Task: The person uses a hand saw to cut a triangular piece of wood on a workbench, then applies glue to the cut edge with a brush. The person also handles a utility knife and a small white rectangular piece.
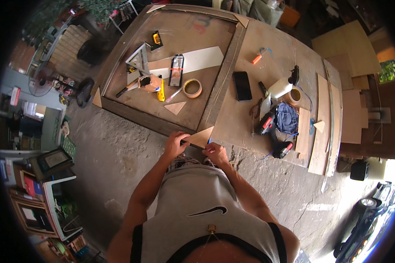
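Observation:
A thin plywood triangle [201, 136] lies across the near right corner of a dark wooden frame [138, 119]. At its left end my left hand [176, 145] is closed, its fingers gripping the triangle's edge by the frame. My right hand [216, 154] is pinched just below the triangle's right end. A small blue bit shows above those fingers, but what they hold is too small to make out. Similar triangles sit on the frame's other corners, and a loose wooden triangle [175, 108] lies inside the frame.
Inside the frame are a metal square [138, 60], a yellow cutter [161, 90], a brush and a tape roll [192, 88]. To the right on the table lie a phone [242, 86], pliers [255, 109], a spray bottle [280, 87], a power drill [267, 122] and wood strips [321, 125].

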The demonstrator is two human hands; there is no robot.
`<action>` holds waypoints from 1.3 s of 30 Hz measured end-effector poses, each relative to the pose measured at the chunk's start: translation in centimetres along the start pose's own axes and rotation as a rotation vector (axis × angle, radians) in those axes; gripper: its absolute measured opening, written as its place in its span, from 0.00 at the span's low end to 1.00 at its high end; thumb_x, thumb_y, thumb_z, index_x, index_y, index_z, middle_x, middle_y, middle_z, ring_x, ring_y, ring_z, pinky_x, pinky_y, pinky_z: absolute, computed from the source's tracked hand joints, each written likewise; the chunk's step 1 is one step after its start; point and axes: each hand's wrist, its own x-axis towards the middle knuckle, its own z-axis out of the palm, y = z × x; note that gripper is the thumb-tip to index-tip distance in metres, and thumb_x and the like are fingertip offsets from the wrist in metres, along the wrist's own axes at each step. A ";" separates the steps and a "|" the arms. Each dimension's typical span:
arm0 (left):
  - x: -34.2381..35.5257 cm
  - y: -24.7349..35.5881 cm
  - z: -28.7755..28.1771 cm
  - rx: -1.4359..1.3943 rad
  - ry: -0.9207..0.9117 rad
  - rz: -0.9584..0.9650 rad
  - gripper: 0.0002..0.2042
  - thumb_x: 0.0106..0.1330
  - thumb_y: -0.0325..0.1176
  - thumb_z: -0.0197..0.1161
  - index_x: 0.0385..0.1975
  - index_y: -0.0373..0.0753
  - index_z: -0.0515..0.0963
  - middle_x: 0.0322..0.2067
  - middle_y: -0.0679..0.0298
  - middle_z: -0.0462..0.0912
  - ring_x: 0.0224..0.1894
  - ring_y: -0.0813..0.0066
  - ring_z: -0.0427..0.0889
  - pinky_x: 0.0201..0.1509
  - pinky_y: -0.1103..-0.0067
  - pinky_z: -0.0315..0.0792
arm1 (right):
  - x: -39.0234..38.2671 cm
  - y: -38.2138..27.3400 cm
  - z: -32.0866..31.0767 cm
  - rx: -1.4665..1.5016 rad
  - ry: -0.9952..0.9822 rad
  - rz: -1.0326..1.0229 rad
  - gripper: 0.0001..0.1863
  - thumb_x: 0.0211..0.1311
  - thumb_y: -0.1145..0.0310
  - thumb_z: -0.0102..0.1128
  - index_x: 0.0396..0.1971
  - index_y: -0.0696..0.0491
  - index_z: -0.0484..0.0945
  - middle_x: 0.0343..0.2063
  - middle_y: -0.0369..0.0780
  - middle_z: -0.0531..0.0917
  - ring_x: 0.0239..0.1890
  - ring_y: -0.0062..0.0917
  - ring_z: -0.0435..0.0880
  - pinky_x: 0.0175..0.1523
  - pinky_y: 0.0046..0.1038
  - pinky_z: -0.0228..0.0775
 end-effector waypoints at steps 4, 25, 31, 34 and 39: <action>0.3 3.5 -1.9 -0.426 -0.217 -0.419 0.15 0.55 0.27 0.71 0.44 0.36 0.80 0.36 0.60 0.85 0.34 0.75 0.84 0.39 0.79 0.77 | -0.4 -0.4 -0.9 0.168 0.036 -0.007 0.16 0.50 0.65 0.73 0.38 0.56 0.83 0.31 0.37 0.87 0.34 0.20 0.86 0.43 0.24 0.78; -2.1 -0.2 2.5 -0.177 0.080 -0.260 0.19 0.54 0.30 0.73 0.48 0.43 0.82 0.35 0.61 0.76 0.23 0.76 0.77 0.29 0.79 0.74 | 0.1 1.7 1.5 0.097 0.095 -0.080 0.18 0.46 0.72 0.74 0.40 0.58 0.83 0.34 0.39 0.85 0.32 0.20 0.84 0.40 0.23 0.78; -2.7 0.0 2.1 -0.123 0.100 -0.177 0.19 0.52 0.28 0.73 0.46 0.43 0.82 0.37 0.60 0.74 0.21 0.74 0.75 0.27 0.76 0.73 | 0.3 1.2 1.3 -0.048 0.153 -0.276 0.15 0.44 0.73 0.75 0.36 0.55 0.84 0.31 0.39 0.83 0.30 0.24 0.83 0.37 0.25 0.78; -3.0 -0.2 2.3 -0.123 0.120 -0.176 0.19 0.51 0.29 0.73 0.46 0.43 0.82 0.36 0.62 0.75 0.20 0.74 0.74 0.27 0.75 0.72 | 0.1 0.5 1.1 -0.140 0.148 -0.285 0.15 0.44 0.72 0.75 0.36 0.55 0.84 0.32 0.40 0.83 0.30 0.24 0.83 0.37 0.25 0.78; -2.2 0.6 0.0 -0.184 -0.072 -0.216 0.18 0.53 0.29 0.73 0.45 0.41 0.82 0.33 0.63 0.82 0.24 0.78 0.79 0.31 0.78 0.74 | -0.1 0.0 1.3 -0.031 0.206 -0.316 0.15 0.41 0.72 0.74 0.34 0.55 0.84 0.31 0.41 0.82 0.29 0.28 0.83 0.36 0.28 0.77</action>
